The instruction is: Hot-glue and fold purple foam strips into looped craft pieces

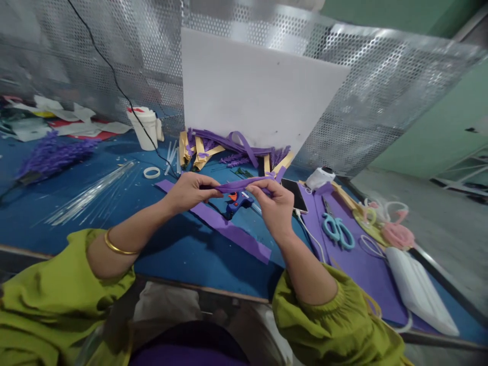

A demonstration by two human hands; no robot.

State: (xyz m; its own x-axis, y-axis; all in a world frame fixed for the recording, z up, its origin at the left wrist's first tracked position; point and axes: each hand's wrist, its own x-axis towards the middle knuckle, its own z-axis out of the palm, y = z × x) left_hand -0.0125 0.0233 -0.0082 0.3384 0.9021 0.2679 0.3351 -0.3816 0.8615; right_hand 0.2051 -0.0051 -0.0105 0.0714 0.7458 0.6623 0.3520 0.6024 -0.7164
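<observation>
Presently, item one: a narrow purple strip [238,184], held taut above the blue table [183,254] between both hands, just above the middle of the view.

Left hand [188,192]: fingers pinched shut on the strip's near-left end, at about 9 o'clock from the strip's middle. A gold bangle [116,247] sits on that forearm.

Right hand [275,206]: thumb and fingertips clamped on the strip's other end, at 3 o'clock from its middle. The two hands stand a little apart, joined only by the strip.

Under the hands: a blue glue gun [238,201] at 6 o'clock, lying on the table; a longer purple band [229,229] running flat from 10 o'clock to 4 o'clock.

At 3 o'clock: a phone [295,195], teal scissors [337,230] on a purple sheet [354,259].

At 12 o'clock: a heap of purple and tan offcuts [229,147] before a white board [259,101]. At 10 o'clock: a white cup [144,127] and tape roll [151,172].

Step judged in hand: stretching or folding the strip for shaping. The next move, by judgement, calls for a steady pinch at both ends and the glue gun within reach.
</observation>
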